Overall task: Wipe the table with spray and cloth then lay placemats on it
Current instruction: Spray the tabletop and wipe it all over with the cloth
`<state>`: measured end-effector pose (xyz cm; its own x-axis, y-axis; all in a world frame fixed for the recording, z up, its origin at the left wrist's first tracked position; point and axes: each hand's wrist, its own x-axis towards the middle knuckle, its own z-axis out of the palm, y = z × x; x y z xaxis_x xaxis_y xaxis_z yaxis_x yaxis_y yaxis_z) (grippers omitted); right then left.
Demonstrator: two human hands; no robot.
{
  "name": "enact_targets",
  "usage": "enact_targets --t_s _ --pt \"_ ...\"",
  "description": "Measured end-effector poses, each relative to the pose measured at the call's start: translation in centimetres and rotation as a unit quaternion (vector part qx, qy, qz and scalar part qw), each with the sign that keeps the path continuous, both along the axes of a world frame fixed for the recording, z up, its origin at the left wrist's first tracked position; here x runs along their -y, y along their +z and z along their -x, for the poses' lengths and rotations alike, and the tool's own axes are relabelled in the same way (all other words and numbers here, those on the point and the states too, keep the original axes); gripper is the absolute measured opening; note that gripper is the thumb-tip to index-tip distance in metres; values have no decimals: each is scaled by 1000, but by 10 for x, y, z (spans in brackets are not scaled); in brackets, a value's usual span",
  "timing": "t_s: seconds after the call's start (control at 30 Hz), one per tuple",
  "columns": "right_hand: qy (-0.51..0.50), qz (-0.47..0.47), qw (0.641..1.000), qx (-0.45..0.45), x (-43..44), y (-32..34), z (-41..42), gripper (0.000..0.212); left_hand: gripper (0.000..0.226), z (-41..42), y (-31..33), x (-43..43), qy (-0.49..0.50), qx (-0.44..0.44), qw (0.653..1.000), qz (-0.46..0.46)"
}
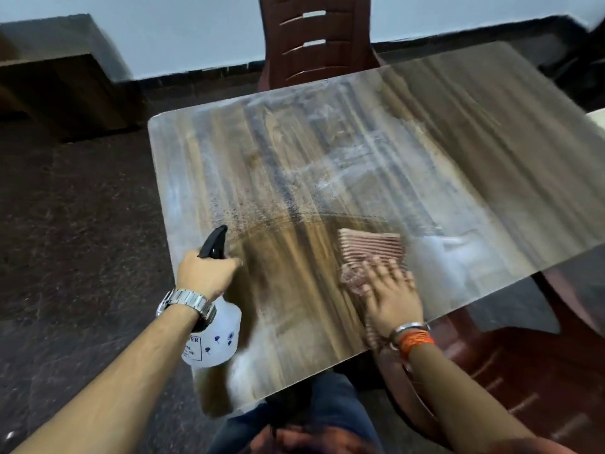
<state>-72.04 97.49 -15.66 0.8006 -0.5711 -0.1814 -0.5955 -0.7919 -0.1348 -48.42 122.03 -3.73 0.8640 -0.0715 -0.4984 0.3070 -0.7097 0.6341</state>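
Wood-grained and glossy, the table (327, 142) carries a band of fine droplets (235, 211) just ahead of the left hand (206, 273), which is wrapped round the neck of a white spray bottle (217, 339), black nozzle (214, 242) pointing away. To its right, the right hand (393, 296) lies flat, fingers spread, pressing a striped reddish cloth (370, 249) to the tabletop, the cloth reaching out beyond the hand. A dark red chair (314, 37) stands past the table's far edge, well beyond both hands.
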Motion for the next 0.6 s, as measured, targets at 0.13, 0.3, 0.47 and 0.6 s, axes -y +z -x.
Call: enact_targets --t_s 0.13,0.3,0.47,0.6 --pt "-243 -1 970 -26 90 4 55 64 30 11 5 34 -40 -8 999 -5" --pt "-247 18 968 -26 75 11 37 64 19 24 6 75 -77 -7 997 19" --pt "63 1 998 -18 18 11 -1 58 20 36 2 139 -157 -28 986 39" --pt "157 -12 987 -8 33 4 2 51 32 45 6 207 -254 9 967 20"
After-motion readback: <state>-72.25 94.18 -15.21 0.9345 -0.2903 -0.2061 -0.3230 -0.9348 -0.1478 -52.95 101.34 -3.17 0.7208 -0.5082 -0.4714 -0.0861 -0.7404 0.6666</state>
